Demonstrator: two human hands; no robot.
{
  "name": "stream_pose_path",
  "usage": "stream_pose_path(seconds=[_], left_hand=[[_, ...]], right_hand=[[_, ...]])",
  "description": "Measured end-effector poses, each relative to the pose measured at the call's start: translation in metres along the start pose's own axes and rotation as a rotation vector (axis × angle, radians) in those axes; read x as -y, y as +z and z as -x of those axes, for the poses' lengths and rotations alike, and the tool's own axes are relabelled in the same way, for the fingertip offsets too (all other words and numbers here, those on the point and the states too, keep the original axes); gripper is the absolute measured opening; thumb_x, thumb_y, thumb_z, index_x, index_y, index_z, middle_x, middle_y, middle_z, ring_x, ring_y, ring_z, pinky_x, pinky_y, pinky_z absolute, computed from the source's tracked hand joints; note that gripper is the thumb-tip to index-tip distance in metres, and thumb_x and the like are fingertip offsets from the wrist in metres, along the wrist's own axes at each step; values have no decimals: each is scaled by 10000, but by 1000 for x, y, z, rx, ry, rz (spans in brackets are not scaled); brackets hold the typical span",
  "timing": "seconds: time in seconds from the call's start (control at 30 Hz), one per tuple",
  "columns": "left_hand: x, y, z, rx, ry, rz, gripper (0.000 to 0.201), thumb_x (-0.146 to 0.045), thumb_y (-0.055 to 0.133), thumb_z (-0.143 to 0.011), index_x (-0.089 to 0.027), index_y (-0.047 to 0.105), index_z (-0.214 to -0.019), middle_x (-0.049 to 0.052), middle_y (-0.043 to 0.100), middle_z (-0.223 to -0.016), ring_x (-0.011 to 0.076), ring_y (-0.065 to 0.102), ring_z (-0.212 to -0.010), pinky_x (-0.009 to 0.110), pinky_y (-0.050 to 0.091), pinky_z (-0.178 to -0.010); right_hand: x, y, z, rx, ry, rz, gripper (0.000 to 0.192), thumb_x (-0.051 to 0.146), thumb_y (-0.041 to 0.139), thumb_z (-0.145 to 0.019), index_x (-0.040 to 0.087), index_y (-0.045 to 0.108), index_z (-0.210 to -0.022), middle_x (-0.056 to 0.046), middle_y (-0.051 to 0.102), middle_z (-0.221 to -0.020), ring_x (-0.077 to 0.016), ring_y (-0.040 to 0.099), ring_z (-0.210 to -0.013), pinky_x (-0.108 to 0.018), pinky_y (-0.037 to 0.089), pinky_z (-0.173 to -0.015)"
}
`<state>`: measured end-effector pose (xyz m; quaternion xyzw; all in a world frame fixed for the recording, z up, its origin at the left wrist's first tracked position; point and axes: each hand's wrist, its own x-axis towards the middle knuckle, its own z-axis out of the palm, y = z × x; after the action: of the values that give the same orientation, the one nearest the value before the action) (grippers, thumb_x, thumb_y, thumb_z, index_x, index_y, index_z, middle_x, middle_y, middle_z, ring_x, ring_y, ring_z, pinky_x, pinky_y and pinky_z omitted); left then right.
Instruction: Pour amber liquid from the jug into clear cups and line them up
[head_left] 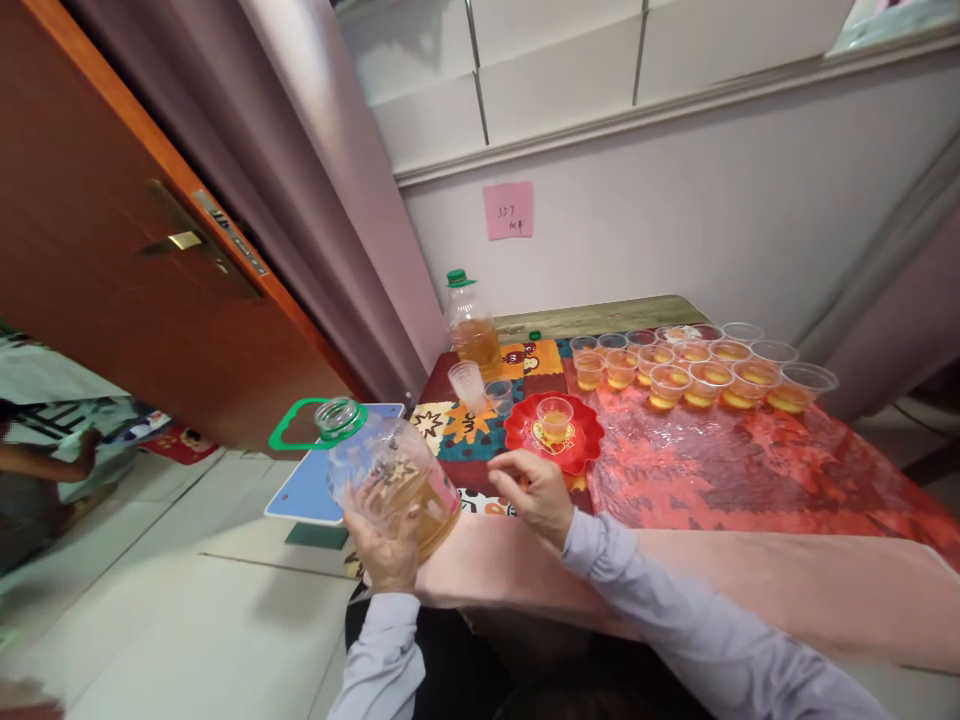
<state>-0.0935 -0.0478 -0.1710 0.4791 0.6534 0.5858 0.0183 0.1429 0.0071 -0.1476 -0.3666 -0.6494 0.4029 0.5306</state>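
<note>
My left hand (386, 545) grips a large clear plastic bottle (397, 480) from below. The bottle leans to the left; its mouth has no cap, and a green handle ring sticks out from the neck. Amber liquid lies in its lower part. My right hand (536, 495) hovers at the near side of a red scalloped tray (512, 432), fingers loosely curled and apart, with nothing visible in them. On this tray stands a clear plastic cup (555, 420) with a little amber liquid.
Several filled cups (690, 375) stand in rows at the right. Behind the tray are stacked cups (466, 385), a single cup (499, 397), a green-capped bottle (476, 335) and a loose green cap (535, 336). A blue board (304, 490) lies left; another person's arm (52, 460) shows far left.
</note>
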Motion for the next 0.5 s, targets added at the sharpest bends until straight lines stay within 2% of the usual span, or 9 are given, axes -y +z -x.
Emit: stream_pose_path(seconds=[0.07,0.17,0.27,0.37,0.5], left_hand=[[5,2,3,-7,13,58,1040,-699,663,-819,-254,187,-1629,214,457,-1591,373,536,-1452,615,500,-1149],[17,6,8,-27,-3,110,1038,-734,666,-800,-225,243,-1601,231,473,-1577,364,552,-1437,606,490,-1159],[27,8,11,-18,-24,83,1019,-772,645,-799,-183,308,-1559,240,528,-1510,355,589,-1393,576,506,-1149],[29,8,12,-20,-6,94,1012,-775,661,-789,-180,342,-1543,235,527,-1501,345,592,-1381,544,504,-1158],[28,8,11,-30,-22,151,1029,-756,718,-745,-177,373,-1522,223,559,-1443,350,610,-1338,538,512,-1143]], right_hand=[[3,-36,-18,-30,-103,216,265,477,626,-989,258,773,-957,-83,781,-949,-258,728,-883,-423,578,-854],[-9,-90,-50,-44,-144,547,325,508,634,-968,230,765,-1074,-132,767,-1138,-297,715,-1072,-451,551,-981],[-34,-124,-74,25,-71,864,615,629,738,-859,153,716,-1249,-239,627,-1445,-393,596,-1344,-555,452,-1140],[-52,-133,-87,125,39,1058,818,724,773,-785,118,673,-1325,-295,484,-1587,-442,455,-1484,-669,295,-1224],[-51,-120,-94,238,68,1127,749,734,746,-804,128,712,-1243,-297,481,-1591,-444,422,-1503,-741,192,-1229]])
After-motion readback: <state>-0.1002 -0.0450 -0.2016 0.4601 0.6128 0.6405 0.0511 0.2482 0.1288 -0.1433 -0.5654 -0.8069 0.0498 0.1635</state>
